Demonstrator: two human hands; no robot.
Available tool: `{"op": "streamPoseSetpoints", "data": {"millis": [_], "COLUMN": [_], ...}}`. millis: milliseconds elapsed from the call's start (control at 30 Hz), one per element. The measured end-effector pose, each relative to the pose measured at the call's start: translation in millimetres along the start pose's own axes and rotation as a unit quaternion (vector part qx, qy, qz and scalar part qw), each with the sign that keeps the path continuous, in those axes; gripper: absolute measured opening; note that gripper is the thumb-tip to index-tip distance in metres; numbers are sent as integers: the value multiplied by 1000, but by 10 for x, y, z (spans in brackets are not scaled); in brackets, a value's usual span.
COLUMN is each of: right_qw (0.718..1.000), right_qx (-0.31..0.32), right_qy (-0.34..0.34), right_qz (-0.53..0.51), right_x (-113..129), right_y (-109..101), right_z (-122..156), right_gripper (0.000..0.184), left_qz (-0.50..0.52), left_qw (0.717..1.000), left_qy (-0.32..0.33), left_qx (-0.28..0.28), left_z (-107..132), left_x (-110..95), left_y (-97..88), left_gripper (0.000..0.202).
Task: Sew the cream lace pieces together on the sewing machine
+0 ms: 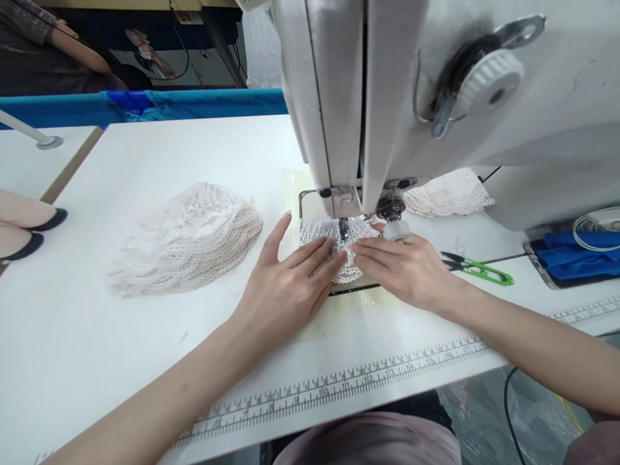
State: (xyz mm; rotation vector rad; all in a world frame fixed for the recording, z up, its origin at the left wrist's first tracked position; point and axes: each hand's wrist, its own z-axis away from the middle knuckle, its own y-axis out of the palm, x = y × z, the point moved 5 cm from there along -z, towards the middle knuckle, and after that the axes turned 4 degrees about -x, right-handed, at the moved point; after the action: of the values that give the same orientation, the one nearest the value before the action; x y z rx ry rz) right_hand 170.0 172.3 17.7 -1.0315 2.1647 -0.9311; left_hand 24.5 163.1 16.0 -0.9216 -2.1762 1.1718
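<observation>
A small piece of white lace [349, 274] lies under the presser foot [343, 229] of the sewing machine [334, 97]. My left hand [295, 281] rests on its left side, fingers stretched flat and thumb pointing away to the left. From the right, my right hand [402, 265] lays its extended fingertips on the same lace, close to the foot; its thumb is partly hidden by the machine. Left of my hands sits a heap of layered white lace pieces [194, 245]. Another lace piece [450, 194] lies behind the needle area, to the right.
Green-handled thread snips [477, 268] lie right of my right hand. A blue cloth [581, 255] lies at the far right. A printed ruler [339, 387] runs along the table's front edge. Another person's arm [80, 48] shows at upper left, beyond a blue cloth strip [208, 106].
</observation>
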Motion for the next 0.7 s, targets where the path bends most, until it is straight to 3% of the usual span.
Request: {"op": "streamPoseSetpoints", "data": {"millis": [233, 367, 533, 700], "right_qw": [1000, 1000, 1000, 1000], "right_qx": [21, 4, -1, 6], "right_qy": [15, 7, -8, -6], "right_qz": [18, 12, 4, 7], "right_x": [-57, -30, 4, 4], "right_y": [50, 18, -43, -49], "right_z": [-31, 7, 37, 26], "right_gripper": [29, 23, 26, 30], "left_qz": [-19, -23, -25, -26], "left_qw": [1000, 1000, 1000, 1000], "left_qy": [-13, -11, 5, 6], "left_qx": [11, -6, 13, 0], "left_z": [-50, -12, 30, 25], "left_x": [56, -41, -179, -172], "left_y": [49, -8, -78, -98], "left_gripper": [28, 24, 25, 23]}}
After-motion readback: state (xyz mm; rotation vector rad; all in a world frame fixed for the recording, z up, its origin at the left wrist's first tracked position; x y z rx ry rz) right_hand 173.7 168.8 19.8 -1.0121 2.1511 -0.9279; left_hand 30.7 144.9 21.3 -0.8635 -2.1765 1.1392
